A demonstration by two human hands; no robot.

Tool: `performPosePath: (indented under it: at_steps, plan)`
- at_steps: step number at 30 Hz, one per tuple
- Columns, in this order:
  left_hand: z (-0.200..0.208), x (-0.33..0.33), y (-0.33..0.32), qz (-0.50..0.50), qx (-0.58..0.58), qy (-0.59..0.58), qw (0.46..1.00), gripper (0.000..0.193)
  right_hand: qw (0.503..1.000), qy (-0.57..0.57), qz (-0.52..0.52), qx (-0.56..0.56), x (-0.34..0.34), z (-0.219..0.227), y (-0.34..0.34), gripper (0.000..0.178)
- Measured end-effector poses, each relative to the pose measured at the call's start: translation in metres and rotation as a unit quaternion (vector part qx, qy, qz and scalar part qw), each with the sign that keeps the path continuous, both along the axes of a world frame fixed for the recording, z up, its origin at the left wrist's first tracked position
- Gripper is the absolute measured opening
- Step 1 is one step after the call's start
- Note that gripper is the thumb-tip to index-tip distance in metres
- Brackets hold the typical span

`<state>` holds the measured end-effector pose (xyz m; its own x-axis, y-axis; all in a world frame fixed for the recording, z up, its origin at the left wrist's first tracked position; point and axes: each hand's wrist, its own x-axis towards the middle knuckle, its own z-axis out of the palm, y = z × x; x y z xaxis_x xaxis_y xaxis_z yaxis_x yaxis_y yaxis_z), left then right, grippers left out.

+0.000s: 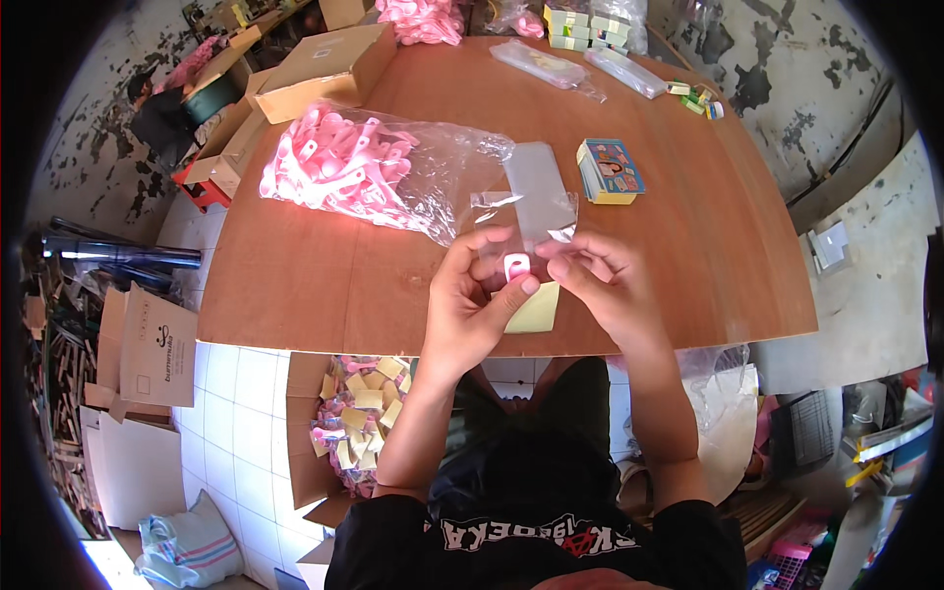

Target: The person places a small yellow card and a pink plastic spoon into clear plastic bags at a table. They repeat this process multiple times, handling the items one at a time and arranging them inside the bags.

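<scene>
Left hand (464, 307): thumb and fingers clamped on a small pink-and-white plastic piece (517, 266), above the near edge of the counter (708, 265).
Right hand (612, 287): just beside the left, fingertips at clear plastic film (562, 234); I cannot tell whether they grip it.
Below the left thumb: a pale yellow card (536, 313).
Beyond the hands: clear plastic sleeves (539, 182).
Farther left: a clear bag (447, 162) of pink plastic pieces (339, 162).
Farther right: a blue-topped card stack (615, 169).
</scene>
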<state>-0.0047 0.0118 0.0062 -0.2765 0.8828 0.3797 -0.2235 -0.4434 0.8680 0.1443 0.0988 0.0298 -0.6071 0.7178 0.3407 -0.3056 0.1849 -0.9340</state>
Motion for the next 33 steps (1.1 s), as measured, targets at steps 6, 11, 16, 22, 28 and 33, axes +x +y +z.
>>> performPosePath:
  at_steps: [6,11,16,22,28,33]
  plan:
    - [-0.013,-0.009,-0.001,-0.015,0.012,-0.054,0.998,0.017,0.997,-0.027,-0.05,-0.05,-0.009,-0.003,-0.003,0.013]
    - [-0.009,-0.005,-0.002,0.059,0.005,-0.076,0.995,0.021,0.997,-0.016,-0.069,-0.035,-0.012,-0.004,-0.009,0.011]
    - [-0.017,-0.016,-0.011,0.063,0.009,-0.048,0.997,0.019,0.999,0.018,-0.014,-0.026,-0.009,-0.008,-0.008,0.01]
    - [-0.023,-0.028,-0.02,0.046,0.024,-0.023,0.998,0.018,0.998,-0.018,0.059,0.006,-0.003,-0.013,0.001,0.013]
    - [-0.026,-0.039,-0.022,0.024,0.026,0.017,0.999,0.02,0.992,-0.019,0.095,0.077,-0.006,-0.01,0.005,0.02]
    - [-0.023,-0.037,-0.023,0.022,0.028,-0.002,0.999,0.019,0.99,-0.024,0.083,0.114,-0.007,-0.008,0.003,0.022]
